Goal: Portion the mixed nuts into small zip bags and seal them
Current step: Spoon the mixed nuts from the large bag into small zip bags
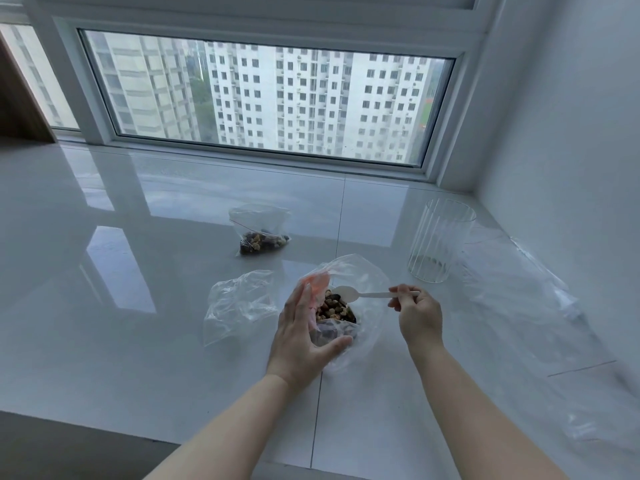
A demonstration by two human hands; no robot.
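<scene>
The left hand (304,337) cups the open nut bag (346,306), fingers curled round its side. The right hand (419,317) pinches a white spoon (363,294), its handle running sideways and bowl poised over the nuts just left of the fingertips. An empty bag (239,303) lies beside; a filled bag (261,233) farther off, a ribbed glass (440,244) right, on glossy white tile (138,341) below a window (270,98).

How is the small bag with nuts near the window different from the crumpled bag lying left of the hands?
The far zip bag holds a portion of mixed nuts at its bottom; the crumpled bag looks empty. The far zip bag shows a red zip line across it, while no such line can be made out on the crumpled bag. The crumpled bag lies nearer the left hand, the far one nearer the window. Both are clear plastic, and no hand touches them.
</scene>
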